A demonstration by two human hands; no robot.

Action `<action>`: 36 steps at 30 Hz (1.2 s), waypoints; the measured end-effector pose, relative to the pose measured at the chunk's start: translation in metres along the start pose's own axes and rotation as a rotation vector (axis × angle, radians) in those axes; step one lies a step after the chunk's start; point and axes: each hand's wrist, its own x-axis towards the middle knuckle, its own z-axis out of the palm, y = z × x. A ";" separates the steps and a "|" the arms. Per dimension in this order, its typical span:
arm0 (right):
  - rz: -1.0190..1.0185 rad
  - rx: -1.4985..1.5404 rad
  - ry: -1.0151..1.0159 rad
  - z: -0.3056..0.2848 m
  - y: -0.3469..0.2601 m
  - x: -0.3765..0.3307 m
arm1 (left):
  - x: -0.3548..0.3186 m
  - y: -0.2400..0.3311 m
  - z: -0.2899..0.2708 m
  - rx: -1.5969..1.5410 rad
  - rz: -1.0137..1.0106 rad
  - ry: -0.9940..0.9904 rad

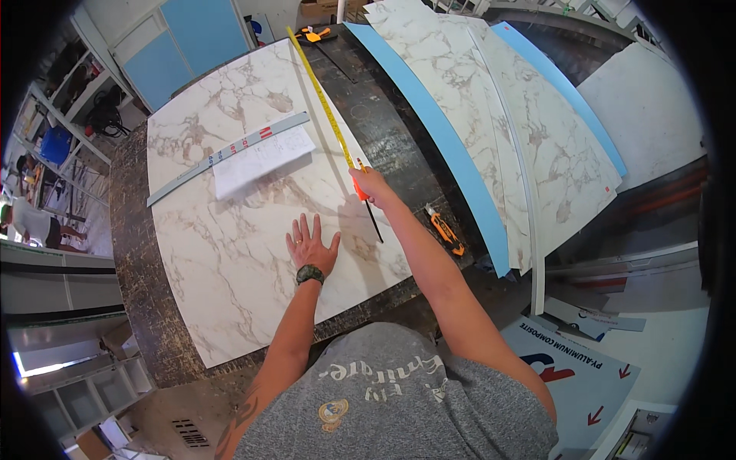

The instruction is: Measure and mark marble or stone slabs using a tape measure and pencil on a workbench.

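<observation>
My right hand (pixel 372 186) is closed around an orange tape measure (pixel 359 191) at the right edge of a white marble-patterned panel (pixel 230 284). Its yellow blade (pixel 323 98) runs out along that edge to the panel's far corner. A thin pencil-like stick (pixel 360 163) pokes up from the same hand, and a black strap (pixel 375 222) hangs below it. Fingers spread, my left hand (pixel 313 245) lies flat on the panel, a dark watch (pixel 310 274) at its wrist. Beyond it, a grey metal straight strip (pixel 230 153) lies across the panel, partly over a white paper sheet (pixel 264 162).
The panel rests on a dark, worn table (pixel 142 307). An orange utility knife (pixel 446 232) lies right of my forearm, and an orange-black clamp (pixel 314 35) sits at the far edge. Marble and blue sheets (pixel 429 115) are stacked on the right. Another person (pixel 38 222) is far left.
</observation>
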 end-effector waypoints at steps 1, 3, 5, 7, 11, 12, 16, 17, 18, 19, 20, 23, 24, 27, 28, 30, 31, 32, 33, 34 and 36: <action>-0.016 -0.003 0.002 0.003 -0.005 0.005 | -0.001 0.000 -0.001 -0.003 -0.002 -0.005; -0.047 -0.010 0.009 0.009 -0.013 0.015 | -0.002 0.001 -0.003 -0.011 -0.004 -0.018; -0.070 -0.017 0.012 0.017 -0.017 0.023 | 0.000 0.002 -0.003 -0.013 -0.012 -0.025; -0.086 -0.026 0.014 0.025 -0.015 0.027 | 0.000 0.003 -0.004 -0.022 -0.007 -0.014; -0.125 0.019 0.003 0.034 0.012 0.023 | -0.002 -0.004 -0.005 -0.024 -0.010 -0.007; -0.121 0.021 0.008 0.030 0.024 0.022 | -0.001 -0.003 -0.004 -0.024 -0.008 -0.006; -0.074 -0.118 0.062 0.019 0.070 0.020 | 0.000 0.002 -0.002 -0.024 0.005 -0.010; -0.056 -0.124 0.069 0.017 0.079 0.019 | 0.001 0.001 -0.001 -0.018 0.003 -0.012; -0.039 -0.129 0.076 0.015 0.087 0.019 | 0.001 0.001 -0.001 -0.013 0.001 -0.014; -0.022 -0.135 0.082 0.012 0.094 0.019 | 0.001 0.002 -0.001 -0.008 -0.001 -0.015; -0.019 -0.131 0.085 0.011 0.098 0.019 | 0.000 0.001 0.000 -0.007 0.003 -0.018; 0.038 -0.154 0.069 0.007 0.110 0.017 | 0.000 0.002 0.001 -0.010 0.019 0.023; 0.057 -0.161 0.064 0.005 0.113 0.016 | 0.000 0.002 0.002 -0.011 0.024 0.037; 0.082 -0.134 0.040 0.005 0.114 0.010 | -0.001 0.001 0.000 -0.009 0.022 0.032; 0.093 -0.122 0.029 0.004 0.114 0.009 | -0.001 0.001 -0.001 -0.009 0.021 0.031; 0.106 -0.107 0.022 0.003 0.115 0.006 | -0.001 0.002 -0.002 -0.010 0.024 0.028; 0.107 -0.107 0.026 0.002 0.115 0.005 | -0.001 0.002 -0.002 -0.012 0.025 0.026; 0.109 -0.107 0.030 0.001 0.115 0.005 | -0.001 0.003 -0.002 -0.014 0.026 0.024; 0.110 -0.107 0.034 0.000 0.115 0.004 | -0.001 0.004 -0.002 -0.017 0.027 0.023; 0.112 -0.107 0.039 -0.002 0.116 0.002 | -0.001 0.006 -0.002 -0.019 0.028 0.021; 0.119 -0.105 0.039 -0.001 0.114 -0.002 | -0.002 0.004 -0.002 -0.015 0.026 0.019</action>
